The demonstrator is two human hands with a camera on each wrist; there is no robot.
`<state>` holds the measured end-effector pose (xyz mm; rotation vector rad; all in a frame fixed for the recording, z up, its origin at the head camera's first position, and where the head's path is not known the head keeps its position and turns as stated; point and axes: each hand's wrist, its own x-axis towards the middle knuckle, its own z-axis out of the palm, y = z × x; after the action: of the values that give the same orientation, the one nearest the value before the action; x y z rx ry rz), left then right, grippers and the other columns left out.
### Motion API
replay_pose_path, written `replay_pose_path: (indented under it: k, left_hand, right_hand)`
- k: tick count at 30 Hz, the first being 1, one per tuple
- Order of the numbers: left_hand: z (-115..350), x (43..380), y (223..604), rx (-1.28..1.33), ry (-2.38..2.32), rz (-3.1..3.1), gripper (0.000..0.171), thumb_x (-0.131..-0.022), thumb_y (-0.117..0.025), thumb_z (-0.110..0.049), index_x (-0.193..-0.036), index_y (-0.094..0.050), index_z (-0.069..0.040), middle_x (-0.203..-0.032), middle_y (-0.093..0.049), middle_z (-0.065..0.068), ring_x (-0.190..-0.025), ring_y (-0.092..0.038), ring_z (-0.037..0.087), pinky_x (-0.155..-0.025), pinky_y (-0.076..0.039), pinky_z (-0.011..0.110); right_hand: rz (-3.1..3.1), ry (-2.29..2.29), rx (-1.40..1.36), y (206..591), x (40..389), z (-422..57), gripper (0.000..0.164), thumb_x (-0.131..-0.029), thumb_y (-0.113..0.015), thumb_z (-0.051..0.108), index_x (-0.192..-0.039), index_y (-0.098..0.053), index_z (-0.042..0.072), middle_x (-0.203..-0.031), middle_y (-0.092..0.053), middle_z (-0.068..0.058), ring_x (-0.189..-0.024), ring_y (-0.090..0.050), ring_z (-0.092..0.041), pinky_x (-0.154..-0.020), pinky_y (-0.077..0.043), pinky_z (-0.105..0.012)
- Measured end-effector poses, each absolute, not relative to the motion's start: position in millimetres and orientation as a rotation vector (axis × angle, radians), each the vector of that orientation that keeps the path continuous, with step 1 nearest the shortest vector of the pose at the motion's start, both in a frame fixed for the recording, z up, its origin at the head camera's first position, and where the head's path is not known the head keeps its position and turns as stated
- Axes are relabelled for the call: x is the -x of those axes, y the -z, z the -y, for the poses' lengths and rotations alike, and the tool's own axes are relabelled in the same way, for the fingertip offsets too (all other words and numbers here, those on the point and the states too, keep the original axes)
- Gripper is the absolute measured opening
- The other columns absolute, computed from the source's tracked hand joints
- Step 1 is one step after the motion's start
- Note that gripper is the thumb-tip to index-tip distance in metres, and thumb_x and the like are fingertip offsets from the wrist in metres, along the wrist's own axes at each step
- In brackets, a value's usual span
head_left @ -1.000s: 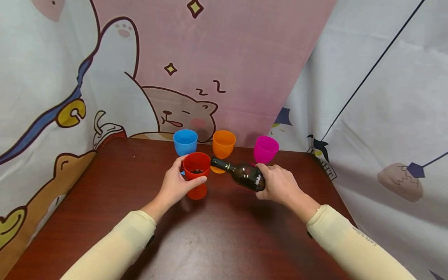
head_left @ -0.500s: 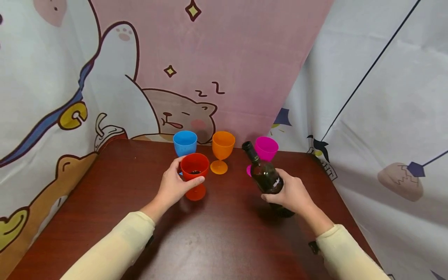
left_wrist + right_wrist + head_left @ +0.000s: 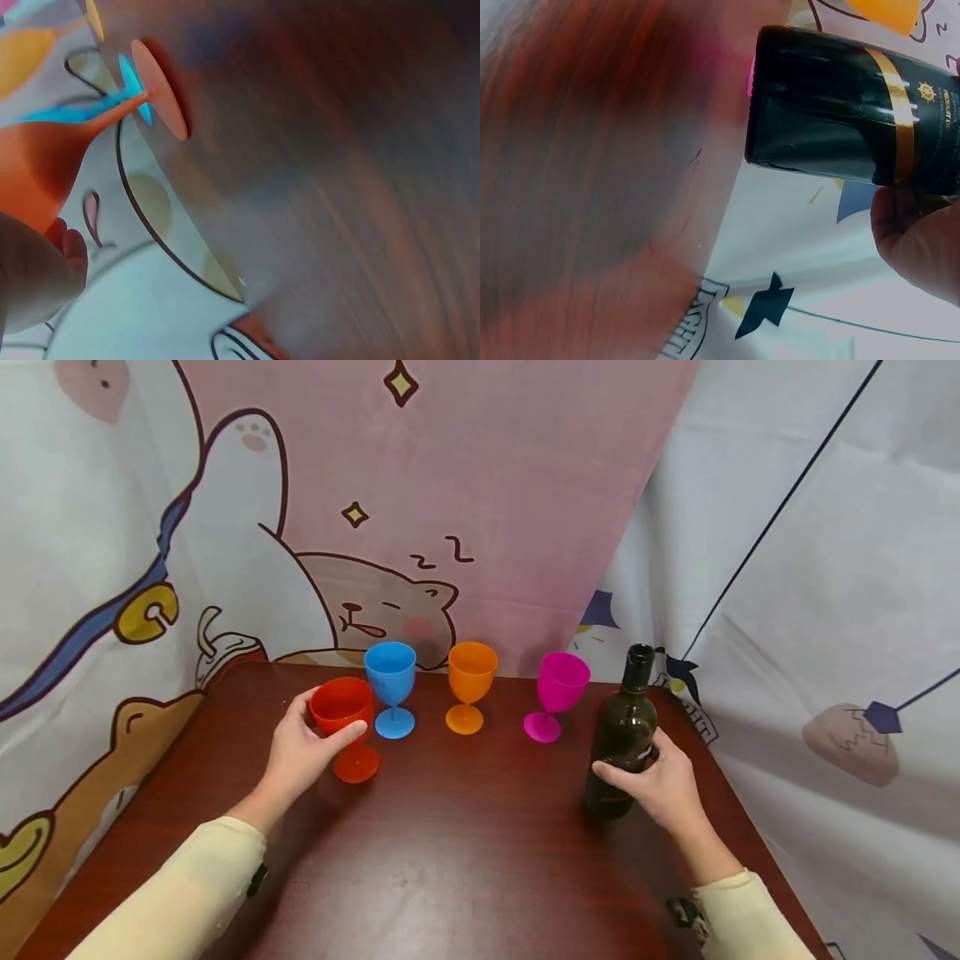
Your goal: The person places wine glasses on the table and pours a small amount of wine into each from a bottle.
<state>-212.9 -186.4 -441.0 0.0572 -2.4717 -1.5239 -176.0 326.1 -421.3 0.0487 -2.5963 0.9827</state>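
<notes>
My left hand (image 3: 295, 753) grips the bowl of a red plastic goblet (image 3: 342, 708), thumb across its near side. The goblet stands nearly upright; whether its foot touches the table is hard to tell. In the left wrist view the goblet (image 3: 41, 161) looks orange-red. On the right, my right hand (image 3: 667, 783) holds a dark green wine bottle (image 3: 621, 727) round its body, nearly upright with the neck leaning slightly right. A gold band and dark label show on the bottle (image 3: 825, 105) in the right wrist view. Any liquid inside the goblet cannot be made out.
Along the back of the brown wooden table (image 3: 450, 852) stand a blue goblet (image 3: 391, 673), an orange goblet (image 3: 472, 673) and a magenta goblet (image 3: 563, 683). The blue one is close beside the red goblet. A cartoon-printed cloth (image 3: 525, 527) hangs behind the table.
The bottle has swung from tipped at the red goblet's rim to nearly upright and moved right. My left hand has carried the red goblet left, uncovering the blue one.
</notes>
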Motion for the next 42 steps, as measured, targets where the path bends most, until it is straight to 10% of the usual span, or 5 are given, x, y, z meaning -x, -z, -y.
replay_pose_path:
  k: [28,33,38,42]
  left_hand:
    - [238,259,442,-0.315,1.502,2.415,0.117,-0.092,-0.082,-0.052,-0.172,-0.007,-0.013,-0.175,-0.028,0.021,-0.153,-0.038,0.047,-0.121,-0.042,0.066]
    - [223,231,445,-0.16,1.175,2.226,0.093,-0.09,-0.085,-0.043,-0.162,-0.036,-0.008,-0.159,-0.046,0.023,-0.142,-0.042,0.042,-0.116,-0.042,0.058]
    - [193,204,440,0.131,1.092,2.164,0.057,-0.089,-0.088,-0.024,-0.135,-0.062,-0.002,-0.123,-0.071,0.018,-0.107,-0.062,0.032,-0.085,-0.046,0.017]
    - [169,202,430,0.124,1.331,2.401,0.076,-0.094,-0.083,-0.041,-0.152,-0.049,-0.006,-0.147,-0.064,0.016,-0.127,-0.065,0.034,-0.105,-0.059,0.032]
  right_hand:
    - [2.561,-1.041,0.061,427,165,-345,0.062,-0.08,-0.096,0.037,-0.128,-0.067,0.013,-0.104,-0.074,-0.012,-0.085,-0.062,-0.002,-0.07,-0.054,-0.022]
    - [2.558,-1.042,0.067,426,163,-347,0.061,-0.079,-0.096,0.037,-0.127,-0.067,0.013,-0.103,-0.074,-0.011,-0.085,-0.061,-0.001,-0.07,-0.054,-0.022]
    - [2.543,-1.045,0.057,425,164,-351,0.059,-0.079,-0.097,0.035,-0.126,-0.067,0.014,-0.1,-0.074,-0.01,-0.083,-0.062,-0.002,-0.069,-0.054,-0.022]
    - [2.536,-1.06,0.063,423,165,-353,0.059,-0.079,-0.097,0.034,-0.127,-0.067,0.015,-0.098,-0.074,-0.008,-0.082,-0.063,-0.003,-0.068,-0.054,-0.022]
